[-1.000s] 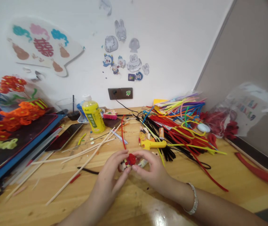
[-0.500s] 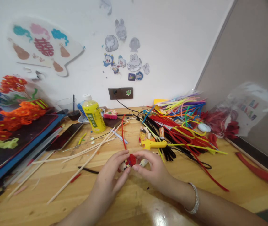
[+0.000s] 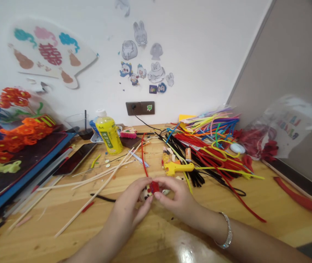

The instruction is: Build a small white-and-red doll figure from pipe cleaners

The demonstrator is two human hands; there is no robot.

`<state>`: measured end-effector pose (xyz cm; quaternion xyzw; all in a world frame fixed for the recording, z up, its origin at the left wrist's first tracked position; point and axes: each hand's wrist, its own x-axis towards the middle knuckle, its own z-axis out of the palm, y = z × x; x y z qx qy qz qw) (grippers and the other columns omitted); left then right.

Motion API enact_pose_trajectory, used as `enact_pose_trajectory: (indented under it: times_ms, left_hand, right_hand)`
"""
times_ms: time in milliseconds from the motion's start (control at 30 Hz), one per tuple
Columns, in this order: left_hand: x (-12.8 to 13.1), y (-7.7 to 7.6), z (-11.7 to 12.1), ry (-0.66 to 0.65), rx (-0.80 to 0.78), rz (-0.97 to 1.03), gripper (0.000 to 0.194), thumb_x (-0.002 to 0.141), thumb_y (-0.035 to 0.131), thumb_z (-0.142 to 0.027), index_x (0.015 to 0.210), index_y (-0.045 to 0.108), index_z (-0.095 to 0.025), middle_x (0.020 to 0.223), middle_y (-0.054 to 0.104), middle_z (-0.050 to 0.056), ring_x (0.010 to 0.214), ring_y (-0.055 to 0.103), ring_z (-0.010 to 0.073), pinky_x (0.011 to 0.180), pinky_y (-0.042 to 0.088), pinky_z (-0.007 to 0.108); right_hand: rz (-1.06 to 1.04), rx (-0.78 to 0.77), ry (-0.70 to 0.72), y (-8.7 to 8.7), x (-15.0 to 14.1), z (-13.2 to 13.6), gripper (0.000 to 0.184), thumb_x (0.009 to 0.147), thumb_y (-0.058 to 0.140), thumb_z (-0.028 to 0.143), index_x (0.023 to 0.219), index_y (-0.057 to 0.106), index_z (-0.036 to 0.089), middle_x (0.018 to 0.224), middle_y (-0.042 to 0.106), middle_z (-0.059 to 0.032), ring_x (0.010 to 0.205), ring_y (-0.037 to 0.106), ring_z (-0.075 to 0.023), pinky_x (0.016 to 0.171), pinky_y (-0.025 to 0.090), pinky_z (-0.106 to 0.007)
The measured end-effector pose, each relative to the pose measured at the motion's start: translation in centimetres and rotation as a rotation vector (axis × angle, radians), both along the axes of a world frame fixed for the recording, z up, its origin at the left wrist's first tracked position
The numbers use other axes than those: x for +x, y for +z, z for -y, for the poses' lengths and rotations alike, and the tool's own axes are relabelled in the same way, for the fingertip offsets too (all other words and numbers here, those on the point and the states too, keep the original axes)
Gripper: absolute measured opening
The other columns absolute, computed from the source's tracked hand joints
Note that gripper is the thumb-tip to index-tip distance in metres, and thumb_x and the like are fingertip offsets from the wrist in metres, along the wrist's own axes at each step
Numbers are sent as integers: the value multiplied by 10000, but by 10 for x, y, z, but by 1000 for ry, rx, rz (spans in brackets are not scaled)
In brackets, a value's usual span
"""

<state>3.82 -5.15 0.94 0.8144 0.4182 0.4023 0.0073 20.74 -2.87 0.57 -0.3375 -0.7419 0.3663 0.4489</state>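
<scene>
Between my two hands, low over the middle of the table, is a small figure (image 3: 153,187) with a bright red part and a cream part with dark spots; much of it is hidden by fingers. My left hand (image 3: 134,199) is closed on its left side, thumb below and fingertips above. From the right, my right hand (image 3: 174,193) pinches the red part between thumb and fingers. A thin red pipe cleaner (image 3: 144,157) stretches away just behind the fingertips. Beyond my right hand lies a yellow glue gun (image 3: 179,167).
A pile of red, black and coloured pipe cleaners (image 3: 210,146) spreads at the back right. Wooden sticks (image 3: 101,190), a phone (image 3: 75,159) and a yellow drink bottle (image 3: 109,133) are at the left. Orange fuzzy flowers (image 3: 21,137) stand far left; a red strip (image 3: 300,197) lies far right.
The small figure has turned slightly between my fingers, and its red part shows a little differently. Both hands stay in nearly the same place.
</scene>
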Motion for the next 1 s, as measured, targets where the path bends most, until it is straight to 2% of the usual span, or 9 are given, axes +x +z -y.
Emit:
enact_pose_trajectory:
  times_ms: [200, 367, 500, 767, 1000]
  left_hand:
    - [-1, 6, 2, -51, -45, 6, 287, 801, 520, -149, 1084, 501, -197, 1007, 666, 94, 925, 641, 196, 808, 526, 305]
    - [-2, 7, 2, -57, -80, 41, 284, 792, 538, -143, 1069, 516, -201, 1009, 658, 92, 919, 634, 188, 765, 529, 271]
    - [-1, 6, 1, -60, -75, 86, 263, 777, 554, -135, 1031, 535, -201, 981, 663, 79, 904, 636, 183, 774, 521, 270]
    - [3, 8, 2, -51, -150, 201, 213, 755, 560, -132, 955, 585, -200, 910, 680, 69, 819, 652, 177, 670, 531, 242]
    - [2, 1, -1, -85, -217, 265, 228, 756, 564, -137, 971, 585, -210, 941, 668, 76, 859, 643, 188, 740, 527, 286]
  right_hand:
    - [24, 63, 15, 3, 2, 1, 272, 766, 563, 205, 1030, 624, 187, 959, 690, -60, 842, 616, -175, 771, 480, -310]
    - [17, 84, 36, 5, 3, 2, 285, 763, 554, 196, 1039, 620, 199, 961, 687, -52, 853, 614, -173, 773, 481, -306]
    - [-5, 59, 46, 4, 3, 2, 290, 766, 554, 193, 1048, 620, 192, 963, 686, -53, 842, 620, -169, 767, 490, -301]
    - [-57, 18, 45, 2, 1, 4, 268, 774, 561, 206, 1032, 629, 194, 942, 693, -47, 828, 633, -159, 754, 506, -285]
    - [-55, -3, 26, 2, 0, 5, 258, 769, 564, 218, 1015, 632, 184, 940, 688, -62, 836, 630, -169, 761, 504, -305]
